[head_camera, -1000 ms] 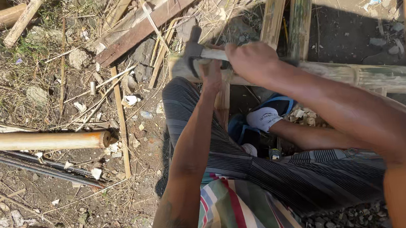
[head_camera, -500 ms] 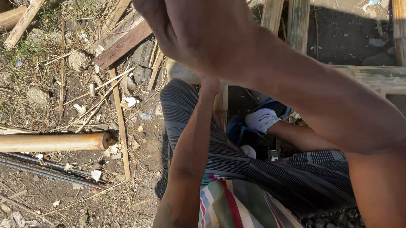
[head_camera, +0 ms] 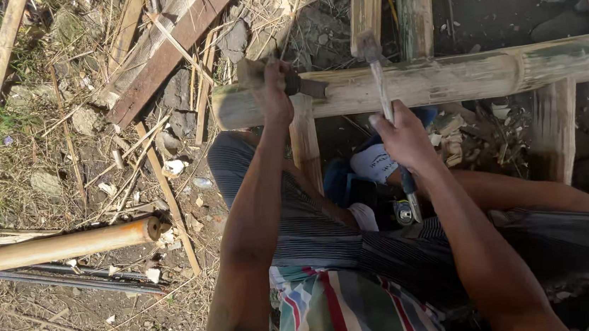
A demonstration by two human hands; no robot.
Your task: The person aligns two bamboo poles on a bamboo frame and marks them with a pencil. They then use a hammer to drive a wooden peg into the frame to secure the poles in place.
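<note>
1. Head view: the left hand (head_camera: 272,89), at 11 o'clock, is closed around a dark chisel (head_camera: 305,86) and pins its blade flat on the horizontal bamboo pole (head_camera: 443,78), seemingly to fix where it bites.
2. The right hand (head_camera: 406,138), near centre, is closed on a hammer (head_camera: 374,66) whose head rests on the pole, just beside the chisel at 12 o'clock.
3. Both forearms reach forward over the knees, left one straighter.

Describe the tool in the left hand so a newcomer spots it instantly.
Find the thick horizontal bamboo pole across the frame's upper half. At its left end, the left hand presses a dark flat blade onto it. Unlike the hammer in the right hand, it lies along the pole.
</note>
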